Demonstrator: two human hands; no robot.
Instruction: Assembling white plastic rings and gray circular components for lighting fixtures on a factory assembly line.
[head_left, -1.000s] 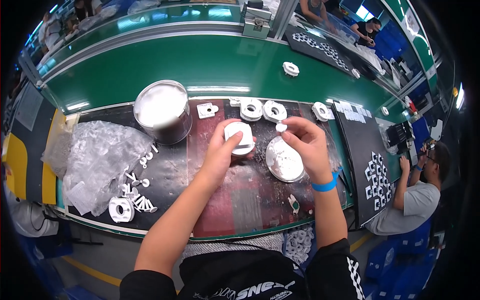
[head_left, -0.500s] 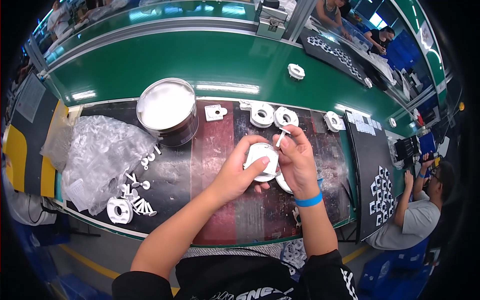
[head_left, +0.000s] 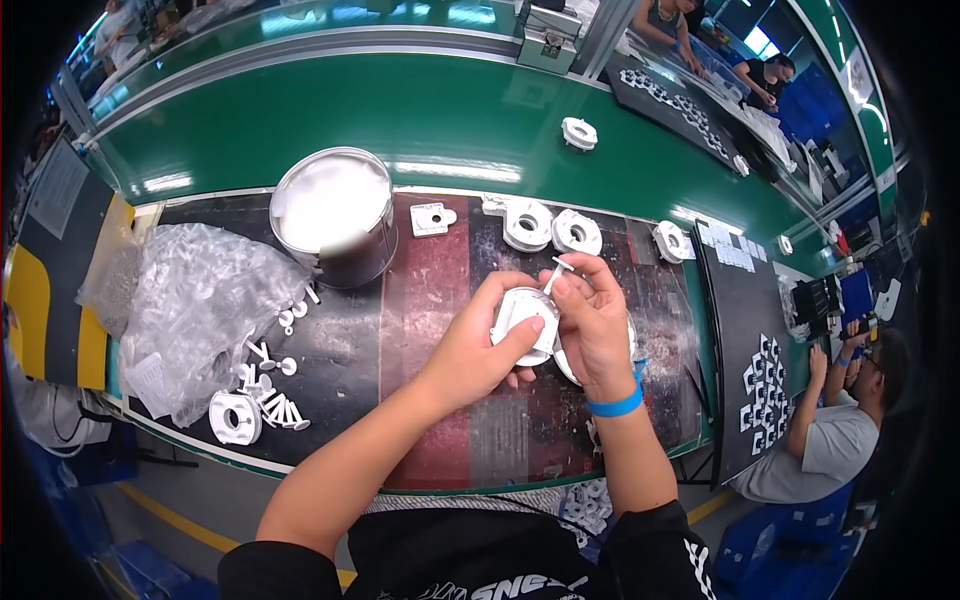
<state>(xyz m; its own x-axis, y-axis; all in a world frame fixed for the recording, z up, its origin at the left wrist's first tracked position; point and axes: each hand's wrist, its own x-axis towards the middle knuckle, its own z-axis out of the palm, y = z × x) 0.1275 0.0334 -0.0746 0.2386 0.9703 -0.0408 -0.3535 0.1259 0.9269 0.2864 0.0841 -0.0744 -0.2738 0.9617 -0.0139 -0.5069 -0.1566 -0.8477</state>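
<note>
My left hand (head_left: pixel 470 345) grips a round white plastic housing (head_left: pixel 513 308), with the thumb pressed across its face. Between the thumb and fingers of my right hand (head_left: pixel 597 325), a small white T-shaped plastic pin (head_left: pixel 554 276) is pinched, head up. Its lower end is at the upper right rim of the housing; whether it has entered a hole I cannot tell. Another round white part (head_left: pixel 568 368) lies partly hidden below my right hand. Loose white pins (head_left: pixel 283 410) and a white ring-shaped part (head_left: pixel 236 418) are at the left front of the bench.
A clear plastic bag (head_left: pixel 205 320) of white pieces lies left, beside a metal can (head_left: pixel 350 250) with white contents. White ring parts (head_left: pixel 526 225) stand at the mat's back edge, before a green conveyor belt (head_left: pixel 450 120). To the right, a co-worker (head_left: pixel 825 430) sits by a black board (head_left: pixel 735 390).
The pin in my right hand has shifted slightly left, closer to the housing's rim. My left hand keeps its grip on the housing.
</note>
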